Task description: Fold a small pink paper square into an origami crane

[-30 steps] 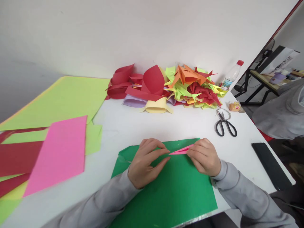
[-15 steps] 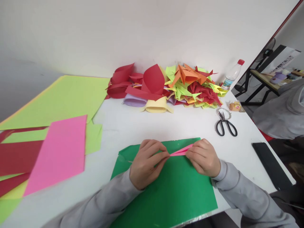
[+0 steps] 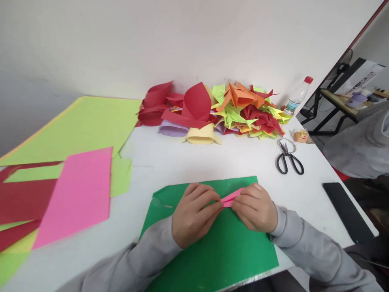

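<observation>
Between my two hands is a narrow strip of folded pink paper (image 3: 229, 198), its layers slightly parted. My left hand (image 3: 197, 213) pinches its left end between thumb and fingers. At the other end my right hand (image 3: 255, 207) is closed on the paper, hiding that part. Both hands are over a green board (image 3: 219, 259) that lies at the table's front edge. How far the paper reaches inside the fingers cannot be seen.
Coloured sheets, with a pink one (image 3: 77, 194) on top, lie at the left. Folded paper shapes (image 3: 243, 109) pile against the wall. Scissors (image 3: 288, 158), a plastic bottle (image 3: 296, 97), a wrapped snack (image 3: 300, 136) and a flat black object (image 3: 348, 211) are on the right. A person's grey sleeve (image 3: 355, 138) shows beyond.
My hands have come closer together and slightly lower, so less of the pink paper shows between them. Both still grip it.
</observation>
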A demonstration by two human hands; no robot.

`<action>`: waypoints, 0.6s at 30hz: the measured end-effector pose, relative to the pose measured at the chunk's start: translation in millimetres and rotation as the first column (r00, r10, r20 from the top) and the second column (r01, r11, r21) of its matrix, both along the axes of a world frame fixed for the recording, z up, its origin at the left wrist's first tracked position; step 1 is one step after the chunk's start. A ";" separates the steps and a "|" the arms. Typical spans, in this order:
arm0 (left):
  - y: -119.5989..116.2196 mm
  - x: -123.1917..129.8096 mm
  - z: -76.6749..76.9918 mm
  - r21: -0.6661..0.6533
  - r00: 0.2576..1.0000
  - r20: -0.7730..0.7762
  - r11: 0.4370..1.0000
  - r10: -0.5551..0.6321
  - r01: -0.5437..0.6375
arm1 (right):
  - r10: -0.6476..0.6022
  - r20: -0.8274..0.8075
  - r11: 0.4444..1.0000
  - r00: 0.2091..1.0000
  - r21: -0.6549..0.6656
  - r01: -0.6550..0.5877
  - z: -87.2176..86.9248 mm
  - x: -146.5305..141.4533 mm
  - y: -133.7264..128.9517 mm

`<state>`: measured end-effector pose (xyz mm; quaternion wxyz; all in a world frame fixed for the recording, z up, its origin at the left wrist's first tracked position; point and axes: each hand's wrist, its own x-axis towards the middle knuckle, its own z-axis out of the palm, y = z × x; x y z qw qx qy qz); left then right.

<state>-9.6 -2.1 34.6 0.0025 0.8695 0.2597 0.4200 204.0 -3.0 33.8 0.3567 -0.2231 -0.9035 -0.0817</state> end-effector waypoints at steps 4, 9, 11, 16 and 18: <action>-5.1 5.1 -4.9 0.024 0.999 -0.013 0.999 -0.033 0.033 | -0.007 0.089 0.998 0.996 0.059 0.002 -3.0 -9.4 -6.8; -8.4 5.9 -11.7 0.080 0.999 -0.028 0.996 -0.033 0.035 | -0.008 0.141 0.991 0.990 0.131 -0.011 0.9 -10.3 -8.1; -7.5 3.3 -11.5 0.054 0.999 -0.026 0.998 -0.039 0.040 | -0.015 0.128 0.990 0.992 0.144 -0.004 3.1 -6.7 -5.7; -1.3 -5.7 -5.1 -0.041 0.997 -0.049 0.998 -0.052 0.050 | 0.003 0.063 0.997 0.998 0.074 -0.008 5.4 4.1 2.3; 1.5 -8.9 -3.2 -0.062 0.996 -0.058 0.996 -0.062 0.058 | 0.024 0.023 0.999 0.999 0.048 -0.025 5.8 7.1 4.6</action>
